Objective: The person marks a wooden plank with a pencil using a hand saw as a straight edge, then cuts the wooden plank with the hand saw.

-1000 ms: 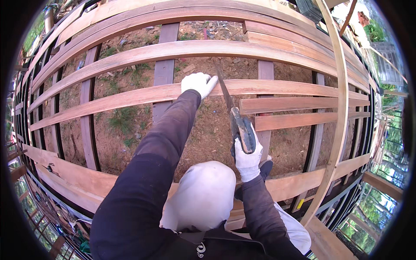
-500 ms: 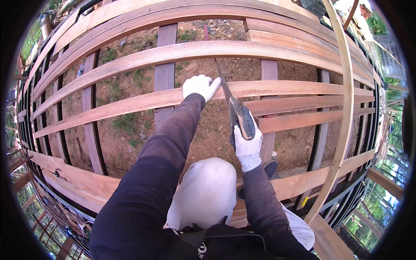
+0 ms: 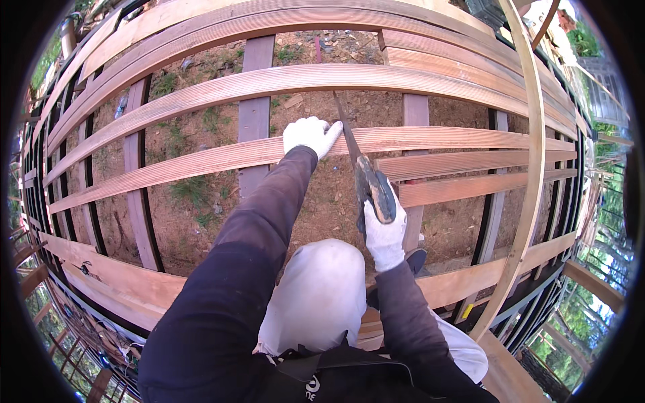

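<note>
In our right hand [image 3: 385, 232], white-gloved, the grip is clamped around the dark, worn handle [image 3: 376, 193] of a handsaw, whose narrow blade [image 3: 350, 140] slants up and away from us, across the ribbed reddish board [image 3: 215, 160], with its tip reaching past the board's far edge. Our left hand [image 3: 310, 137], also gloved, lies on top of that same board just left of the blade, fingers curled toward the far edge and thumb stretched out toward the steel; we cannot tell whether its grip closes beneath the wood. The board spans left to right over purplish-grey joists [image 3: 254, 124], with bare brown earth [image 3: 316, 215] showing in the gaps. Near the saw handle, to its right, we see the ends of two shorter boards [image 3: 470, 163], and beyond our hands runs another long ribbed board [image 3: 269, 80]. A pale, thin plank [image 3: 534, 148] crosses over the boards at the right. Below our hands, our white-clothed knee [image 3: 319, 289] sits between our dark sleeves [image 3: 259, 221].
</note>
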Demonstrator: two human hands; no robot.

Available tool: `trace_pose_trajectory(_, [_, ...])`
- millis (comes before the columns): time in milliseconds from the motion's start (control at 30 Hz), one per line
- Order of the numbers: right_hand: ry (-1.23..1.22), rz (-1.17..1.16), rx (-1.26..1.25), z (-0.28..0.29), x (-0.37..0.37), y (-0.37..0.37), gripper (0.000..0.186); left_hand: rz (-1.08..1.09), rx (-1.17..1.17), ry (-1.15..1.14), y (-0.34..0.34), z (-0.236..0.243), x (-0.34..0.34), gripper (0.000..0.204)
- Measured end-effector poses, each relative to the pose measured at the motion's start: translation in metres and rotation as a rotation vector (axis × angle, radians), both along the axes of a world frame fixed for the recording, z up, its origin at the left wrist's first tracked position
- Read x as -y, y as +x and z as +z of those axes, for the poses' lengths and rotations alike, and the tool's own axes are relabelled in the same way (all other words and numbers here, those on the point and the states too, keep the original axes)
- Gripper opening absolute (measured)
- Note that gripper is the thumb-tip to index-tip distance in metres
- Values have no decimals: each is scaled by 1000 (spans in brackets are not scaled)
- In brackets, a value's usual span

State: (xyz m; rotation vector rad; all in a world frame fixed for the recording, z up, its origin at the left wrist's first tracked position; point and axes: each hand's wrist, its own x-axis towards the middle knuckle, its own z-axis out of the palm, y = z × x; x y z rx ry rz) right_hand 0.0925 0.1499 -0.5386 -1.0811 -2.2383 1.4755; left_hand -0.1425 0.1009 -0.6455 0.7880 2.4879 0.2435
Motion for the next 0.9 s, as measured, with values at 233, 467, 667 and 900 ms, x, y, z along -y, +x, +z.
trace_pose_trajectory(233, [-24,-11,-42,1,-10,-7,58,17,-27,73,1,8,-4,61])
trace_pose_trajectory(467, [-29,9,-20,1,-2,3,60,6,-13,50,0,-2,-5,62])
trace_pose_trajectory(667, [-162,8,-55,44,8,24,64,5,-16,51,-2,9,-8,60])
trace_pose_trajectory(900, [-50,-16,-47,37,29,34,64,53,-76,141,4,0,5,58])
